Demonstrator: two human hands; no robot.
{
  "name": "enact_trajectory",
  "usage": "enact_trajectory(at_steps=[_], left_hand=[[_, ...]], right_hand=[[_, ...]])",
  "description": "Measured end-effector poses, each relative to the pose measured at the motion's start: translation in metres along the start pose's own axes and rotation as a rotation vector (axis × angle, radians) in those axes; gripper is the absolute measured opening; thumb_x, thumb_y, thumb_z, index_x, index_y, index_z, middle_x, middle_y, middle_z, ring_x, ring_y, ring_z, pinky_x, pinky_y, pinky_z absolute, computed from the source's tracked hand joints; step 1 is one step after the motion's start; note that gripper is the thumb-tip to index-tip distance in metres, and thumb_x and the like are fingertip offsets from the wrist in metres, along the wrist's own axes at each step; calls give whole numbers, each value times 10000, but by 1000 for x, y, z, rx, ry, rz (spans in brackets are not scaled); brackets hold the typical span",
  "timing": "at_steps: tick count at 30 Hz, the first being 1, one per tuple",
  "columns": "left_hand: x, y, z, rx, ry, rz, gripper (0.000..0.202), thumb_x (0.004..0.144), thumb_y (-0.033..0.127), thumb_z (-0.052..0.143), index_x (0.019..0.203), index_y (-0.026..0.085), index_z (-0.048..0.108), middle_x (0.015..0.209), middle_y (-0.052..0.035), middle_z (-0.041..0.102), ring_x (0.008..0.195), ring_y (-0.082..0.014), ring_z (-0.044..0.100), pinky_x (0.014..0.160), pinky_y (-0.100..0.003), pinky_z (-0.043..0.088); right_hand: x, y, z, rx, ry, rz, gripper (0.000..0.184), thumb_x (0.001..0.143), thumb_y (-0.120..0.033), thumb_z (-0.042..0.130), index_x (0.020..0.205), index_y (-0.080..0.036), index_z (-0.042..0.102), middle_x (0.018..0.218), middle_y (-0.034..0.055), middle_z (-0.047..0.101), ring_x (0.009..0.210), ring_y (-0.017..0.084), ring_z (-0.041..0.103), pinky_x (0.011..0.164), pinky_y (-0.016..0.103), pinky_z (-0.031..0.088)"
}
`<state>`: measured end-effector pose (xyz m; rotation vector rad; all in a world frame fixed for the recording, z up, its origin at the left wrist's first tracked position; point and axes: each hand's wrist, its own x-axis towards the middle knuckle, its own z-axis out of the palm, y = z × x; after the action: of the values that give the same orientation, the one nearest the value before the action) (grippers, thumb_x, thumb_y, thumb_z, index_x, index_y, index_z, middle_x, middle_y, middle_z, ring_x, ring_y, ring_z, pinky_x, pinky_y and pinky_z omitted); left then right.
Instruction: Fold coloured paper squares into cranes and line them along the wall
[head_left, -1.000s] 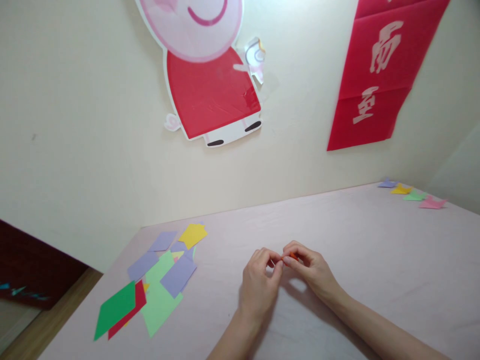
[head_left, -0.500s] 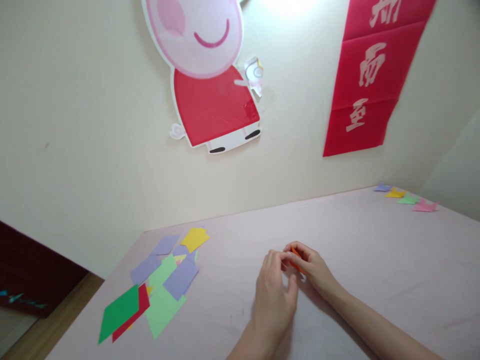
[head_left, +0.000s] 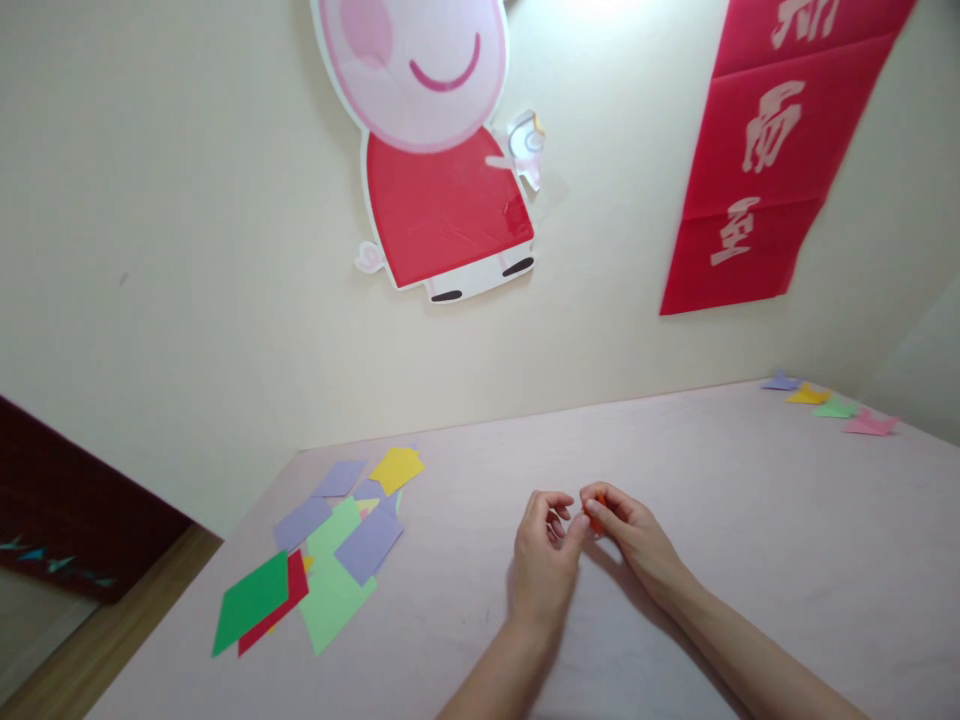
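Facing me, a cream wall point(head_left: 187, 260) bears a cartoon pig decal point(head_left: 450, 210) and a red calligraphy banner point(head_left: 701, 250); white light point(head_left: 600, 8) glares high up; below spreads a pale pink tabletop point(head_left: 735, 500); leftward, brown floor point(head_left: 161, 590) shows.

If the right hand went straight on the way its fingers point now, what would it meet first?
Most likely the left hand: its thumb and curled fingers lie just ahead of the right hand. Depth is unclear from this one view, so whether they touch is hard to tell.
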<state>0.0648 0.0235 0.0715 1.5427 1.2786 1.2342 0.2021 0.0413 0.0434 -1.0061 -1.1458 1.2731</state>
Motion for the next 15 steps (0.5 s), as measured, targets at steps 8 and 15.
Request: enact_trajectory(at_steps=[8, 15], left_hand=[[13, -19, -1, -21, -89, -27, 168, 906, 289, 549, 821, 190, 655, 775, 10, 636, 733, -154, 554, 688, -257, 411], [22, -30, -11, -38, -94, -55, 181, 911, 318, 535, 813, 189, 619, 767, 4, 633, 741, -162, 570, 703, -258, 428]], right_hand=[[4, -1, 2, -56, 30, -2, 353, 787, -532, 703, 849, -185, 674, 733, 6, 612, 682, 165, 541, 622, 279, 441], [5, 0, 1, -151, 12, -3, 371, 798, -531, 691, 696, -183, 610, 637, -16, 551, 624, 156, 505, 614, 285, 431]])
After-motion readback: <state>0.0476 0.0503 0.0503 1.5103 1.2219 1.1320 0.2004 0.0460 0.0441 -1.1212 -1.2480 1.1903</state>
